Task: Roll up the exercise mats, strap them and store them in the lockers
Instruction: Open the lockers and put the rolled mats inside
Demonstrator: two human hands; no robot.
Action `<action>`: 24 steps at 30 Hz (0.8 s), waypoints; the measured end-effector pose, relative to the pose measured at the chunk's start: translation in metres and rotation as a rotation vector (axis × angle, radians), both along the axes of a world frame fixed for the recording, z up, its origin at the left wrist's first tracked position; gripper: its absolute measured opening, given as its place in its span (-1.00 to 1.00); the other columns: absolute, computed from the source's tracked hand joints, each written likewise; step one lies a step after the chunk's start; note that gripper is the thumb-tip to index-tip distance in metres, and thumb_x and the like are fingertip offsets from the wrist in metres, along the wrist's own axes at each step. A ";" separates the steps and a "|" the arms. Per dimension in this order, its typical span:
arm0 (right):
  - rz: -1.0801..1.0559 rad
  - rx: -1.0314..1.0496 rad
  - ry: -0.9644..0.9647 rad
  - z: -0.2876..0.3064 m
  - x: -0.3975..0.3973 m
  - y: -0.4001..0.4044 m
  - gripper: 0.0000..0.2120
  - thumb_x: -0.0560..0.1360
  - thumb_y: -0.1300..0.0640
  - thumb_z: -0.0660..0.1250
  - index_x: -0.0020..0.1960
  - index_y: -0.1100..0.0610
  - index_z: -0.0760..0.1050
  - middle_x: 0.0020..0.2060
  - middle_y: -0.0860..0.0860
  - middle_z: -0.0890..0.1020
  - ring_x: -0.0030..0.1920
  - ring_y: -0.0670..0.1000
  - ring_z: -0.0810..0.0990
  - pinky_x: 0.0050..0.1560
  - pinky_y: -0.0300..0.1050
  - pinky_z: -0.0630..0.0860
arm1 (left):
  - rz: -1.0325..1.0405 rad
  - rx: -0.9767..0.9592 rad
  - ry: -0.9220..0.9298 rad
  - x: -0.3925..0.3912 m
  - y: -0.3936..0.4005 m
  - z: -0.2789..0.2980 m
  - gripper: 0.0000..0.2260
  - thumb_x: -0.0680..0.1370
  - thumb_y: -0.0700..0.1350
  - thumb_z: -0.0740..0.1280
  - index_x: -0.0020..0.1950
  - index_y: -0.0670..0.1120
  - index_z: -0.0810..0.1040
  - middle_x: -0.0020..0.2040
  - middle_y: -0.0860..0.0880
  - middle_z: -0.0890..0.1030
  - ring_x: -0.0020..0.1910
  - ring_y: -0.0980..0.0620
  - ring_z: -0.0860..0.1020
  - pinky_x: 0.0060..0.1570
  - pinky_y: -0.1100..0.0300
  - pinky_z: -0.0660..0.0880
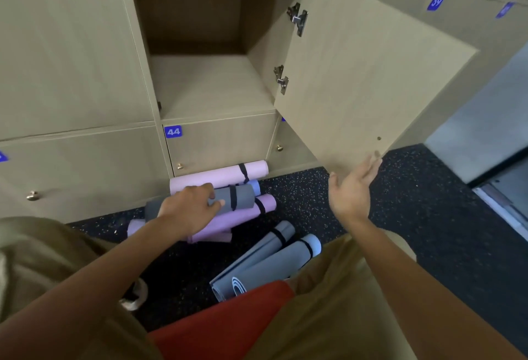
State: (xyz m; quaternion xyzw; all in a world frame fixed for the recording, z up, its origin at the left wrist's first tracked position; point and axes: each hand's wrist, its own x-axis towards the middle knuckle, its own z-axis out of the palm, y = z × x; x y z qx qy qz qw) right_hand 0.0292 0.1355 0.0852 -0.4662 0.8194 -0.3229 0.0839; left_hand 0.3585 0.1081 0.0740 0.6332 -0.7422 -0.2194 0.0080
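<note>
Clearly the storing step is in hand: the mats on the floor are already rolled and strapped, and one locker stands open with nothing visible inside it.

In the head view, the left hand (pixel 190 211) reaches down onto the grey rolled mat (pixel 228 198), fingers curled over its top and thumb side pressed against it, so it appears to be taking hold, though whether the grip is fully closed around the roll cannot be told. That grey mat lies on top of the pile, with a black strap (pixel 233 196) round it just beyond the fingertips. Beyond the hand, against the foot of the lockers, lies a pale pink rolled mat (pixel 220 174); under the hand and toward the person lies a purple rolled mat (pixel 228 221). Nearer the person, between the two arms, two blue-grey rolled mats (pixel 271 262) rest side by side on the dark speckled floor (pixel 400 202).

The right hand (pixel 353 188) is open, fingers spread and relaxed, holding nothing; its fingertips are at or just short of the lower edge of the open locker door (pixel 371 74). Whether they touch is unclear. The open locker (pixel 205 82) sits above and beyond the left hand, over the door numbered 44 (pixel 173 131).

The next move likely calls for a firm wrap round the grey roll, lifting it clear of the pile and swinging it up into the compartment while the door is kept wide.
</note>
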 end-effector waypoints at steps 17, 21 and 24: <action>0.368 0.391 -0.168 -0.174 0.172 -0.102 -0.21 0.62 0.13 0.35 0.66 0.13 -0.08 0.64 0.15 -0.09 0.61 0.19 0.10 0.52 0.00 0.26 | 0.001 0.203 0.110 0.078 -0.150 -0.085 -0.66 0.44 0.34 0.15 -0.02 0.12 0.44 0.11 -0.16 0.64 0.01 -0.23 0.61 0.09 -0.10 0.57; 0.688 0.570 0.255 -0.212 0.165 -0.155 -0.16 0.56 0.11 0.42 0.65 0.09 -0.02 0.64 0.14 -0.03 0.60 0.21 0.07 0.48 0.17 0.34 | 0.046 0.231 0.209 0.079 -0.175 -0.090 -0.57 0.36 0.43 0.13 0.00 0.16 0.46 0.07 -0.07 0.67 -0.02 -0.14 0.63 0.10 -0.09 0.59; 0.928 0.762 0.498 -0.240 0.168 -0.190 -0.10 0.55 0.06 0.45 0.66 0.05 -0.08 0.65 0.12 -0.08 0.61 0.20 0.01 0.49 0.18 0.29 | 0.101 0.234 0.230 0.086 -0.188 -0.089 -0.67 0.51 0.32 0.30 0.08 0.10 0.50 0.07 -0.02 0.66 0.01 -0.10 0.62 0.12 -0.09 0.58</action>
